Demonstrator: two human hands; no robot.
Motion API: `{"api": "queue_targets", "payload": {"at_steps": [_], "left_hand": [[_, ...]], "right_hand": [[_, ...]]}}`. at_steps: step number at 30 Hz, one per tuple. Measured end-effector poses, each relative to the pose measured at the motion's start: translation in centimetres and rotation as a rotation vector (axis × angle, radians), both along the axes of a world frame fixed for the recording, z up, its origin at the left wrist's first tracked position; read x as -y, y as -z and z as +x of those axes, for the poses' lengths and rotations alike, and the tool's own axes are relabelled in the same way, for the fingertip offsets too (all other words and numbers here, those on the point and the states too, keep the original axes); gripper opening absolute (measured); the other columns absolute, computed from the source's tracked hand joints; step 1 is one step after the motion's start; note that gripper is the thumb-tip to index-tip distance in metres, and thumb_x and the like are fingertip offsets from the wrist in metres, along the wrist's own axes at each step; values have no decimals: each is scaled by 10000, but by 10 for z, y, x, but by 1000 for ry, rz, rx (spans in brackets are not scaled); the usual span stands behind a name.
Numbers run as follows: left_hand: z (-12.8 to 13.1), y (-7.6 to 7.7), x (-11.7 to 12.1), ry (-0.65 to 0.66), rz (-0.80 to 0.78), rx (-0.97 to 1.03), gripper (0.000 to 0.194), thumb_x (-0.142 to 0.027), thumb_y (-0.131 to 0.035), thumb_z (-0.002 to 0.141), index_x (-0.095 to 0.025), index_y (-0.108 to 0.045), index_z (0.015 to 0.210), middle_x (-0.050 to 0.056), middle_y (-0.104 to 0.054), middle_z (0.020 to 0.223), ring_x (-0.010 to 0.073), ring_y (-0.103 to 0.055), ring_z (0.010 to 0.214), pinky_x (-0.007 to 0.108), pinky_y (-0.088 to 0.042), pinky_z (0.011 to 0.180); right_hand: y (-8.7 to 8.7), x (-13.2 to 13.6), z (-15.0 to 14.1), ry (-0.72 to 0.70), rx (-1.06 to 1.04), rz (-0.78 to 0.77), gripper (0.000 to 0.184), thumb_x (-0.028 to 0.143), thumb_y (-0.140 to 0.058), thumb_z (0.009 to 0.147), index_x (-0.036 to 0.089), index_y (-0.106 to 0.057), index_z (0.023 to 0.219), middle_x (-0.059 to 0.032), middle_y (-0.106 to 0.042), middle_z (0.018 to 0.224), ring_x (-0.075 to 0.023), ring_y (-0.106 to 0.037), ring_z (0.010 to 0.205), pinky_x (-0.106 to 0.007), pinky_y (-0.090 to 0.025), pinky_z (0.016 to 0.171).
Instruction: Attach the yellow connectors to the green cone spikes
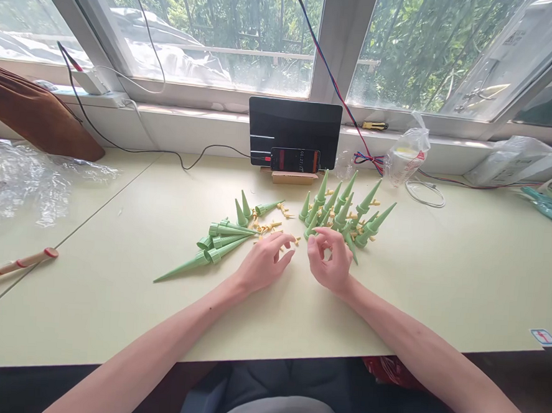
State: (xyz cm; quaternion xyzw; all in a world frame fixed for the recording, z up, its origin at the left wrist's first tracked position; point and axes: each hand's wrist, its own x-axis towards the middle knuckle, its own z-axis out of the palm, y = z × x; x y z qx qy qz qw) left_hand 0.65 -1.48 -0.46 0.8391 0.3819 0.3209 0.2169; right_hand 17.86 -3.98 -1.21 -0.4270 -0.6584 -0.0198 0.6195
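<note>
Pale table (420, 290); green spikes (185, 267) tapered, collared; left hand (264, 259) loosely parted; right hand (336, 267) curled, grip unclear.

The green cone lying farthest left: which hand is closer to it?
Left. The left hand is to the right of that cone, not touching it; the right hand is farther right, in front of the standing cones.

Green cones (230, 250), yellow pieces (270, 227)
</note>
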Motion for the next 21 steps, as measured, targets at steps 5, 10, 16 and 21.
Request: {"api": "queue_targets", "payload": {"at_steps": [5,10,16,21], "left_hand": [[0,-2,-1,-68,55,4,166,-176,-523,916,-204,-643,1026,19,-701,881,113,-566,596,256,-471,612],[-4,1,-6,-166,55,10,168,-208,-552,915,-202,-640,1058,-8,-687,737,129,-569,555,265,-461,610],[-4,3,-10,-144,63,38,192,-181,-490,946,-199,-651,1050,18,-712,862,120,-582,584,264,-479,639],[-3,-3,-16,-137,154,-32,206,-185,-455,959,-197,-649,1026,56,-665,1006,146,-617,717,277,-496,667]], "right_hand": [[4,-2,0,-180,226,-209,159,275,-472,974,206,-562,862,17,-617,639,-79,-497,455,-215,-374,466],[8,-5,-1,-180,378,-366,322,288,-457,978,205,-445,667,43,-487,537,-84,-386,438,-229,-315,483],[12,-6,-2,-160,526,-364,385,273,-439,970,205,-385,595,52,-377,480,-92,-287,427,-259,-214,478],[13,-8,-1,-209,582,-347,515,336,-395,1022,193,-361,529,42,-364,458,-92,-278,433,-267,-200,494]]}}
